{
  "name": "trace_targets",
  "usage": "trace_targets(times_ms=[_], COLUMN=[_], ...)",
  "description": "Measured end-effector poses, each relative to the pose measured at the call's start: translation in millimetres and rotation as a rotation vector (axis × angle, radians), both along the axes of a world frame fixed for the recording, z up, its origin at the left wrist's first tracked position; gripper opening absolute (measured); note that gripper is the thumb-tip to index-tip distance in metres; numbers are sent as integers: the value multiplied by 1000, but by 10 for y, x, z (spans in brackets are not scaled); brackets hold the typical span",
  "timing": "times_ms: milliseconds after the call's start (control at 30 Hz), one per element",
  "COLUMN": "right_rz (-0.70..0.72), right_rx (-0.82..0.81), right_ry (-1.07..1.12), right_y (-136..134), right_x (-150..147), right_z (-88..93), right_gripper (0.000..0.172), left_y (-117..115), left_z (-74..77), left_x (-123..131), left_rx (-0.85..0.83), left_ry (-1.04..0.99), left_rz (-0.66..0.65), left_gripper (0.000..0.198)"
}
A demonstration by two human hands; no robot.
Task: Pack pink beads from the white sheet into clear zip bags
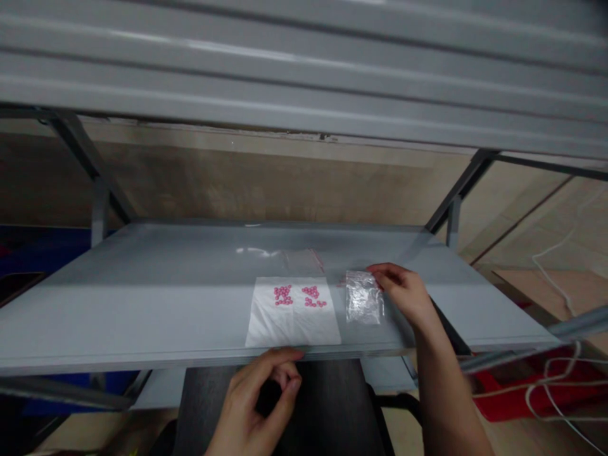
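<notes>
Crinkled clear plastic bag — right hand touching it, left hand curled, apart.

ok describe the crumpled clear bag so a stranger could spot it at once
On the grey metal shelf, find the white paper sheet holding two clusters of pink beads. Just right of that sheet lies a crumpled clear plastic bag, with the right hand at its upper right corner. Unlike the flatter clear bag behind the sheet, it is bunched and shiny.

Right hand on plastic bag
</notes>
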State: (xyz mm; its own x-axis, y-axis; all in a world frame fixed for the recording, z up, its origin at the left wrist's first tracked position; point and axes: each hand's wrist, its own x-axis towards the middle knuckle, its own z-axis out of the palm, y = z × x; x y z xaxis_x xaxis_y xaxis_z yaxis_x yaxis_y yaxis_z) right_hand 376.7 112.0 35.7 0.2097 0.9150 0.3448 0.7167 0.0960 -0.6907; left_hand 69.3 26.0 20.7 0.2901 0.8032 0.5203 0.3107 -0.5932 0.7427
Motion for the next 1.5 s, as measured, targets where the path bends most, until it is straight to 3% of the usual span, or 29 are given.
trace_targets(times_ms=[167, 300, 400, 500, 600, 667, 967, 1200, 1367, 1500], right_rz=[-13, 140, 340, 477, 554, 587, 617, 657, 629, 619], right_rx=[3, -52, -190, -285, -311, -317, -306, -328, -367, -313], right_ry=[-140, -203, -242, -296, -347, -366, -377, -329, -328, -310], right_y=[219, 310, 416, 476, 428, 341, -163, -318, -350, -409], right_x=[118, 180, 176, 127, 70, 47, 21, 72, 58, 42], right_z=[-101, 22, 138, 213, 246, 249, 112, 55, 46, 18], right_gripper=[30, 34, 31, 35, 45, 52, 59, 52, 40, 30], left_y=[-54, -100, -129, -140, -134, -135, -209, -255, -288, -315], left_z=[-33, -126, -245, -338, -340, -310, -230, -214, -287, -381], left_x=[-20, 90, 342, 670, 940, 1064, 1489, 1652, 1639, 1621], left_rx=[-79, -278, -655, -1137, -1545, -1655, -1654, -1522, -1524, -1364], left_ry=[-15, -99, -262, -602, -896, -1021, -1254, -1195, -1157, -1117], left_rz=[-41, -153, -356, -591, -606, -537, -149, 118, 146, 95], left_gripper=[30, 23, 21, 40, 50, 48, 51, 44, 34, 38])
